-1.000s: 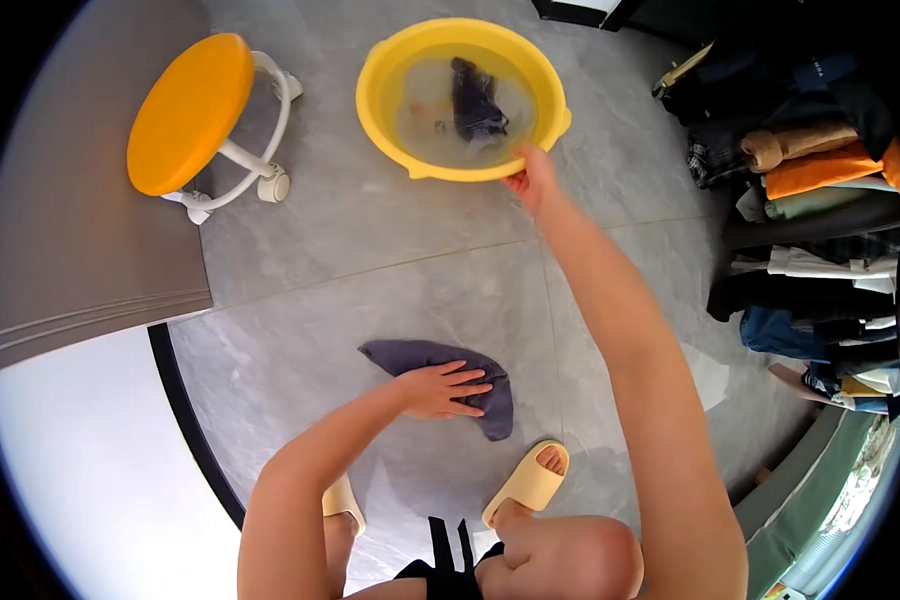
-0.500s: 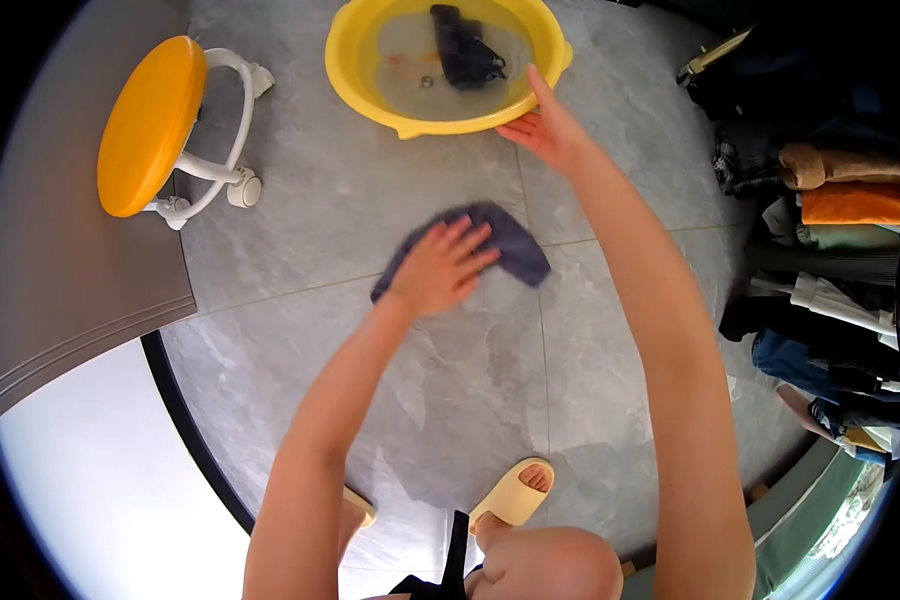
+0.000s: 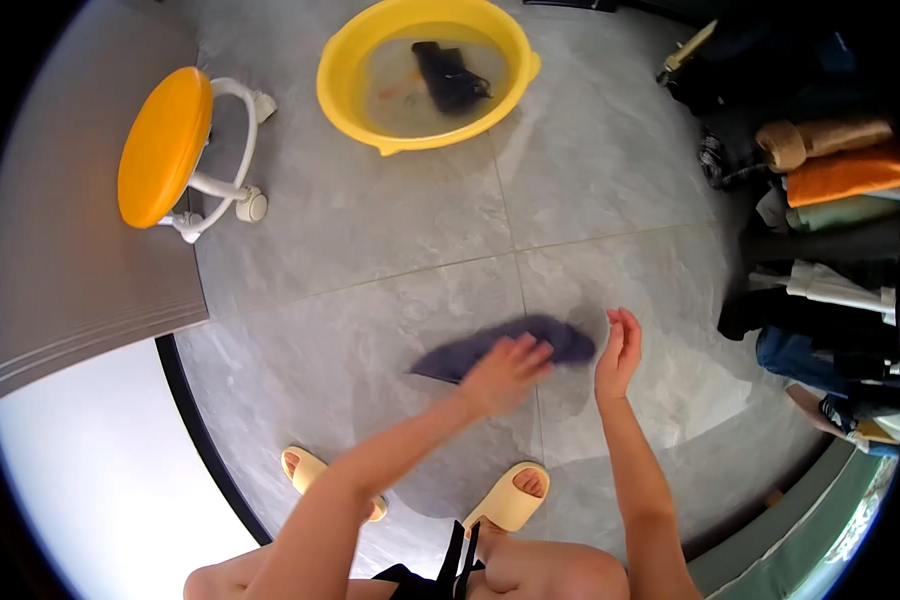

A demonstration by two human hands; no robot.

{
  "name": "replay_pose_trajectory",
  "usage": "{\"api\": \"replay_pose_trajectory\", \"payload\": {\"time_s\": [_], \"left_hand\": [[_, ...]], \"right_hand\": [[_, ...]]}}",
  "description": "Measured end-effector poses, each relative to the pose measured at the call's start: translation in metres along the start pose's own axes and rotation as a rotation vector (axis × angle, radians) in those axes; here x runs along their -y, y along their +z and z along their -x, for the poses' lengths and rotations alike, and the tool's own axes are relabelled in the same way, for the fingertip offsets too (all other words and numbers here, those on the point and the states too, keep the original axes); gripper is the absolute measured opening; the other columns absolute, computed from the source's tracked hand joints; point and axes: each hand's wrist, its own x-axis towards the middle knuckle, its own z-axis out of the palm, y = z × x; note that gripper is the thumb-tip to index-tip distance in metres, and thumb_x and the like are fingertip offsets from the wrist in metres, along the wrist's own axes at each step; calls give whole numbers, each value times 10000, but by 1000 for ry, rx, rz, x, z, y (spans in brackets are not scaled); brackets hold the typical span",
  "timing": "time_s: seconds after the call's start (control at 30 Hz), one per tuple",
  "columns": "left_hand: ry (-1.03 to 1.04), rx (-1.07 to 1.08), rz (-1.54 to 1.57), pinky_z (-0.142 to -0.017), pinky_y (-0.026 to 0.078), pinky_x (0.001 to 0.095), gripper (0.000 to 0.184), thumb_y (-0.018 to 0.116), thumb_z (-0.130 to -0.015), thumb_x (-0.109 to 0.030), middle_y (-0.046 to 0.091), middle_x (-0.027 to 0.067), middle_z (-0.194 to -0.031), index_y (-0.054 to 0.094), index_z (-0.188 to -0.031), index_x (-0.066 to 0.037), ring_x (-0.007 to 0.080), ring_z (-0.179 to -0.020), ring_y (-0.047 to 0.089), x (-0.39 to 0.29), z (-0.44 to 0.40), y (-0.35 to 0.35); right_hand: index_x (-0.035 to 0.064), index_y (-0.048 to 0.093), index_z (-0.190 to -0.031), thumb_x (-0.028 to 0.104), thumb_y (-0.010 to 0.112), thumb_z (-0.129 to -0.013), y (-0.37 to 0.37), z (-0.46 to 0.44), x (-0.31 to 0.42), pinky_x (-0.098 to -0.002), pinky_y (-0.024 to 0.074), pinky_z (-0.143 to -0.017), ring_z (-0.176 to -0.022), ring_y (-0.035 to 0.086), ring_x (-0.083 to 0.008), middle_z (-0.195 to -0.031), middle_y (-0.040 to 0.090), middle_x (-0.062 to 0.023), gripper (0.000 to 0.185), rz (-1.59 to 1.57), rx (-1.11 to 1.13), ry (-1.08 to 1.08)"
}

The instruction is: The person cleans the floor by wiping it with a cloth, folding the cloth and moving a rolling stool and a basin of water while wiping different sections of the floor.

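Observation:
A dark blue-grey cloth [image 3: 567, 342] lies spread on the grey tiled floor in front of my feet. My left hand [image 3: 508, 375], slightly blurred, rests flat on the cloth with its fingers apart. Just right of the cloth is my right hand [image 3: 618, 362], holding nothing, its fingers extended and a little bent. Farther off, a yellow basin [image 3: 342, 103] stands on the floor. Cloudy water fills part of it, and a black cloth item [image 3: 452, 80] lies in that water.
An orange-seated stool [image 3: 165, 150] on white casters stands at the left beside a grey panel [image 3: 80, 250]. Folded and stacked clothes [image 3: 835, 195] line the right side. My feet wear cream slippers [image 3: 510, 503] near the bottom.
My right hand has left the basin's rim and come back near the cloth. My left hand and the cloth have moved toward my feet and rightward.

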Motion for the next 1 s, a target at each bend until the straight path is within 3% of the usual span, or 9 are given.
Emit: {"api": "replay_pose_trajectory", "payload": {"time_s": [0.1, 0.17, 0.2, 0.3, 0.43, 0.7, 0.8, 0.93, 1.0], "left_hand": [[239, -11, 35, -1113, 190, 477, 530, 539, -809, -288, 341, 68, -1465, 493, -1324, -169, 276, -1379, 234, -19, -46, 9], [262, 40, 83, -1120, 183, 465, 546, 565, -796, -283, 336, 62, -1469, 493, -1323, -162, 253, -1384, 232, -2, -89, -5], [279, -34, 75, -1111, 198, 473, 569, 598, -770, -279, 337, 72, -1467, 499, -1316, -155, 268, -1379, 239, 13, -104, -8], [147, -309, -48, -1035, 310, 492, 498, 585, -749, -208, 425, 109, -1393, 539, -1241, -149, 334, -1299, 355, 62, -138, -32], [-149, -422, -145, -1046, 294, 506, 495, 564, -782, -194, 397, 141, -1411, 520, -1271, -133, 361, -1313, 331, 122, -133, -62], [-691, -609, -335, -1057, 278, 506, 473, 518, -807, -163, 381, 193, -1407, 518, -1272, -78, 398, -1308, 312, 212, 29, -79], [-872, -623, -407, -1046, 292, 507, 474, 522, -793, -143, 391, 222, -1388, 522, -1257, -46, 404, -1303, 314, 199, 69, -71], [-599, -582, -109, -1044, 302, 507, 494, 541, -756, -124, 431, 202, -1351, 526, -1246, -64, 413, -1277, 352, 133, 79, -38], [-629, -424, -9, -1040, 307, 503, 499, 557, -745, -131, 452, 181, -1338, 531, -1240, -75, 402, -1268, 368, 76, 98, -36]], "right_hand": [[-22, 520, -1157, 87, 440, -956, -10, 22, -2, -309, 430, -918, -1026, 568, -189, -1045, 622, -112, 242, 22, -91, 18], [-9, 533, -1148, 78, 446, -946, -10, 39, -12, -305, 441, -885, -982, 577, -184, -1053, 621, -106, 236, 10, -130, -16], [-7, 531, -1150, 74, 445, -943, -10, 46, -10, -301, 430, -897, -987, 565, -175, -1060, 617, -101, 238, 62, -99, 3], [5, 541, -1137, 63, 453, -929, -6, 50, -5, -300, 420, -897, -988, 554, -177, -1069, 609, -95, 234, 206, -9, 1], [19, 563, -1109, 40, 473, -898, -3, 36, 7, -322, 418, -891, -1003, 545, -224, -1076, 595, -109, 230, 344, 71, -146], [18, 571, -1097, -4, 496, -840, 21, 21, 11, -369, 418, -896, -1029, 522, -290, -1079, 584, -125, 268, 424, 195, -306], [19, 572, -1094, -19, 497, -824, 41, 31, 4, -379, 419, -896, -1032, 520, -300, -1081, 583, -131, 283, 374, 286, -355], [36, 584, -1062, -1, 552, -763, 83, 46, 19, -412, 419, -888, -1029, 527, -316, -1075, 588, -125, 303, 364, 508, -536], [47, 585, -1063, 19, 563, -747, 107, 53, 29, -424, 418, -883, -1039, 526, -312, -1077, 587, -112, 318, 336, 641, -631]]}}
